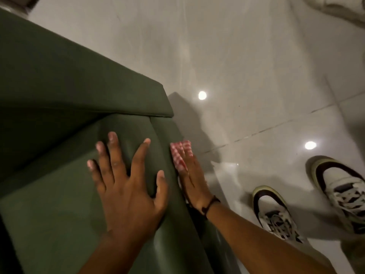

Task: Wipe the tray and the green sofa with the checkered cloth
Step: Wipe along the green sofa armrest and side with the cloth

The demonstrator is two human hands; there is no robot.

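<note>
The green sofa fills the left half of the view, its corner ending near the middle. My left hand lies flat on the sofa's top surface with the fingers spread and holds nothing. My right hand presses the red and white checkered cloth against the sofa's outer side, just below the edge. Only the cloth's far end shows past my fingertips. The tray is not in view.
Glossy light floor tiles spread to the right of the sofa, with two lamp reflections. My two feet in white and brown sneakers stand at the lower right. A pale object lies at the top right corner.
</note>
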